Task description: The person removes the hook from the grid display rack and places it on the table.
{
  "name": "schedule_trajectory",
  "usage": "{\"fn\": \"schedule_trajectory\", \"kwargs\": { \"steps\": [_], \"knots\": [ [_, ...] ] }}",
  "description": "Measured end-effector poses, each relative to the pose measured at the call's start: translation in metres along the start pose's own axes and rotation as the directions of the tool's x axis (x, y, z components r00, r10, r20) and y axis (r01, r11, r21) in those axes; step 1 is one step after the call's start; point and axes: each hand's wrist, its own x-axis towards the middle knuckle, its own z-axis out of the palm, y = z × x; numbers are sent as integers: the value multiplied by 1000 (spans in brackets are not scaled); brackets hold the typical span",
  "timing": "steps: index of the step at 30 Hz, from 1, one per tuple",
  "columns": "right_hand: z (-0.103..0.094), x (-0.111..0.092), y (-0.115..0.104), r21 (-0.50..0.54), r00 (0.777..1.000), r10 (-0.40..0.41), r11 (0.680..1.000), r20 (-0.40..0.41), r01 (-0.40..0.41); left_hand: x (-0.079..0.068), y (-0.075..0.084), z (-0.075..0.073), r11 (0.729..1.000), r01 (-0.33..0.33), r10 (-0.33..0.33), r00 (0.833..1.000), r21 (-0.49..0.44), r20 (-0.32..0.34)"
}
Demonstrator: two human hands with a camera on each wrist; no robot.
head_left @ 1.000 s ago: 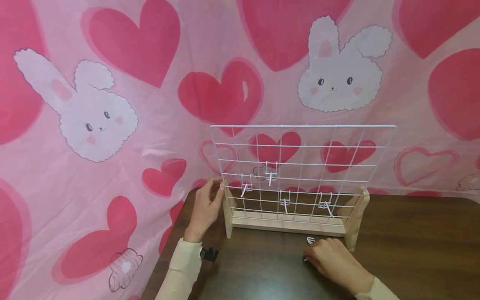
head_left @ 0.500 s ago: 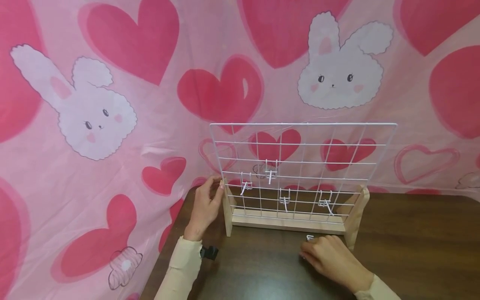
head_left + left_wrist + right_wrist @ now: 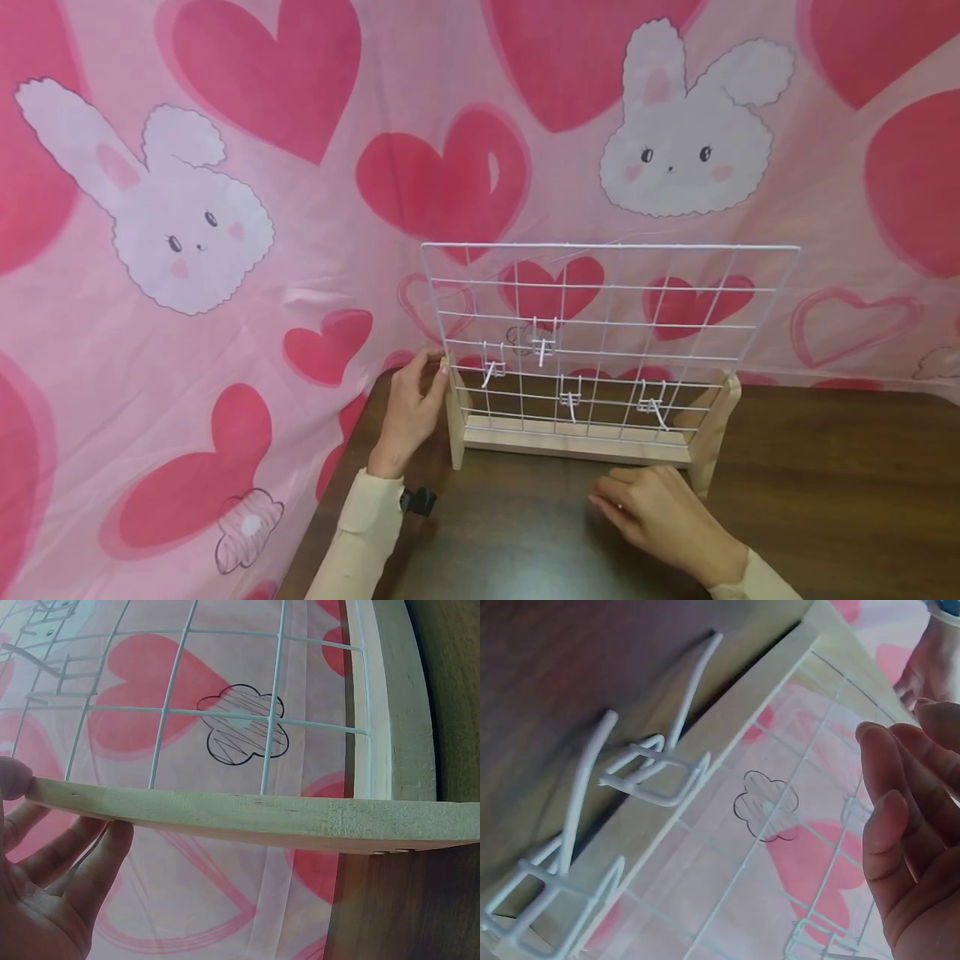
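A white wire grid rack with a pale wooden base [image 3: 577, 449] stands on the dark table. My left hand [image 3: 411, 408] holds the top of its left upright [image 3: 225, 814], thumb on one side and fingers on the other in the left wrist view. Several white wire hooks [image 3: 572, 400] hang on the grid. My right hand [image 3: 660, 517] is low over the table in front of the base, fingers loosely bent. Nothing shows between them in the right wrist view. Two loose white hooks [image 3: 577, 825] lie there on the table beside the base; in the head view the right hand mostly hides them.
A pink sheet [image 3: 322, 217] with hearts and rabbits hangs behind and left of the table. The dark tabletop [image 3: 840, 483] stretches out to the right of the rack. A small black device [image 3: 418, 502] sits at the left wrist.
My right hand has shifted slightly left, and the loose hook seen beside its fingers earlier is now covered. The left hand stays on the upright. The camera has tilted a little.
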Motion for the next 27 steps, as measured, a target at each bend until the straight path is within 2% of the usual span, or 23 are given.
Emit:
{"fn": "schedule_trajectory", "kwargs": {
  "steps": [10,17,24,27],
  "knots": [
    [-9,16,-4,0,996,-23,1000,-90,23,-1,2,-1,999,35,-34,999,-18,19],
    [-16,32,-7,2,993,1,1000,-116,-1,-2,2,-2,999,36,-35,999,-10,20],
    [-21,49,-9,-21,966,-5,1000,-258,0,-2,2,-2,999,37,-36,999,-20,20],
    [-24,57,-10,-23,956,8,1000,-292,-15,-2,3,-2,999,42,-41,999,-29,22]
  ]
}}
